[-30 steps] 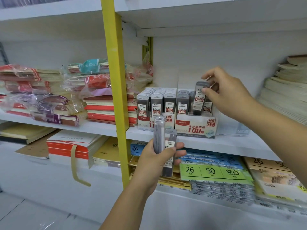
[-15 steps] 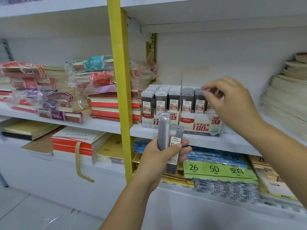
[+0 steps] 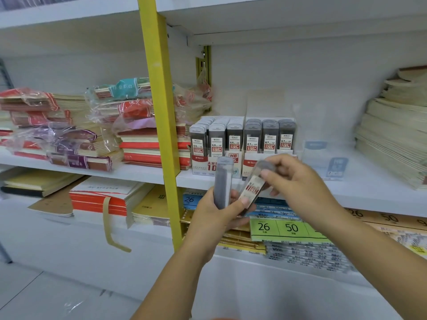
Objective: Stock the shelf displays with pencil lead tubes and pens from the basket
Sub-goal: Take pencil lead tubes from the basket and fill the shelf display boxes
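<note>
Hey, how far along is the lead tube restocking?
Done: the 0.5 box and 0.7 box each show a full front row of tubes. In hand: the left hand grips an upright tube and a tilted tube, which the right hand pinches. Left: shelving both; no pens or basket are in view.

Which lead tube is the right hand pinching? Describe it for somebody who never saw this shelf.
Right of the yellow post, two hands meet before the middle shelf. The left hand holds two grey tubes. The one meant is the tilted tube, label facing out, pinched by the right hand; the upright tube beside it shows no label.
</note>
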A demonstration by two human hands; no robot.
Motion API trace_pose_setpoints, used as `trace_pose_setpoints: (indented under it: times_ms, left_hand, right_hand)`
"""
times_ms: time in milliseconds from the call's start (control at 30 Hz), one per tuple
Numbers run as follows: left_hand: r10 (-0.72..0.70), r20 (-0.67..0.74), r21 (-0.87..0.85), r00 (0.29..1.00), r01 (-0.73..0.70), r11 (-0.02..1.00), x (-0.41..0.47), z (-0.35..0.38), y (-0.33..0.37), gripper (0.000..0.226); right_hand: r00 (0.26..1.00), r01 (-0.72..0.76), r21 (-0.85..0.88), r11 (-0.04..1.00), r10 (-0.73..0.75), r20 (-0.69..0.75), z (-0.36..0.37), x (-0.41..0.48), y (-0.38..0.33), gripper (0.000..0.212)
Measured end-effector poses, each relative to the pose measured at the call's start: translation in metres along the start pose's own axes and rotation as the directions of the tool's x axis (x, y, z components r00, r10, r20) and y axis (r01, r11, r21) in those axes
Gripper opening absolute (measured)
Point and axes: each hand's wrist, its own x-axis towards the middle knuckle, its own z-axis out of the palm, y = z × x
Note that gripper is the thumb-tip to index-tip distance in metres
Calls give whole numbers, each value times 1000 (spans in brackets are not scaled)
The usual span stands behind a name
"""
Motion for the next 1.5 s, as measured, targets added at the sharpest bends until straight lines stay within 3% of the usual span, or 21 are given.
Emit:
trace_pose_setpoints:
  times_ms: [100,167,300,400,500,633,767,900,1100,1267,1367,1433,1500]
  left_hand:
    - [4,-115,99,993,8,995,2,-3,-1,34]
    - [46,-179,192,983,-11,981,3,-3,0,34]
    - [125,-268,312,955,-36,950,7,-5,0,44]
    - [142,-278,345,950,-39,938,9,-7,1,46]
    - [134,-225,262,965,-73,962,9,-8,3,37]
    - [142,-191,281,971,-84,956,10,-10,4,27]
    - [177,-187,348,966,-104,932,11,-10,5,21]
    - [174,-160,358,972,-107,928,10,-9,5,20]
    - [138,-45,344,989,-115,932,5,-4,6,13]
    - [122,42,437,992,-128,890,-3,5,6,23]
    - [189,85,589,978,-202,783,-9,13,6,25]
    - [203,106,635,973,-223,739,-11,16,5,28]
    - [195,96,608,976,-212,765,-10,17,4,32]
  right_hand:
    - [973,114,-8,993,-113,-200,-20,12,-13,13]
    - [931,203,-102,974,-224,-288,-37,25,-24,16]
    - [901,239,-403,883,-357,-247,-58,62,-36,15]
    - [935,213,-551,807,-332,-125,-61,83,-35,14]
    - [970,147,-659,738,-238,-51,-62,98,-32,13]
    - [998,40,-584,811,-57,-11,-60,107,-25,21]
    - [993,96,-731,676,-120,19,-55,106,-11,19]
    - [990,66,-804,591,-141,-22,-52,100,-4,33]
    - [919,218,-576,788,-364,-149,-29,38,-11,21]
    - [985,161,-307,938,-173,-13,-2,6,-10,31]
    - [995,52,-143,988,-39,88,7,3,-6,39]
    - [996,43,-65,997,-38,79,10,2,-4,31]
    - [998,9,-4,1000,-9,59,8,2,-1,30]
